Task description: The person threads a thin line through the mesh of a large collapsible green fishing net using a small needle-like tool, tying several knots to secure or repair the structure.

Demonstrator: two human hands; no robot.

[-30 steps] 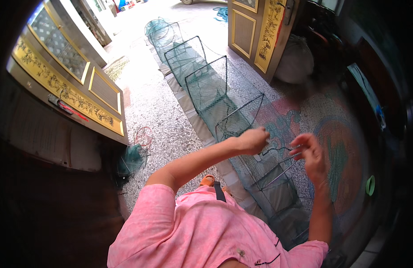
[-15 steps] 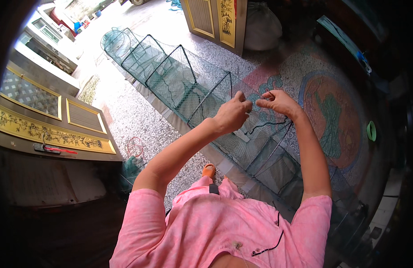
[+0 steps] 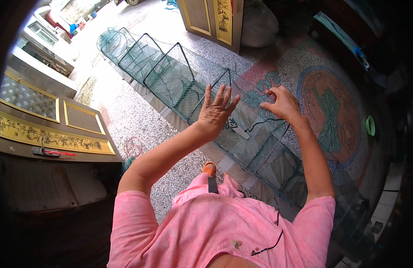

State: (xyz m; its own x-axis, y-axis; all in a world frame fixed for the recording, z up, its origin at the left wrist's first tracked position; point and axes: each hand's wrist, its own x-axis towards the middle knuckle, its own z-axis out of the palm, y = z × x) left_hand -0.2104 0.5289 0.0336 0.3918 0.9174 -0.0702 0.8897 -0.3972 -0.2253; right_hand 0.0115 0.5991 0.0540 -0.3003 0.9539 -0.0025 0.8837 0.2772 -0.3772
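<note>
Speckled flooring stretches beneath a left hand spread wide at center and a right hand curled narrowly, its hold unclear, by a framed green net running from lower right to upper left.

It's shot off the wearer's head, left cam of a side-by-side fisheye pair, aimed steeply down over the shirt, with the left hand and right hand pretty close. It also faces out past the doors, so the yard lands way off up top.
</note>
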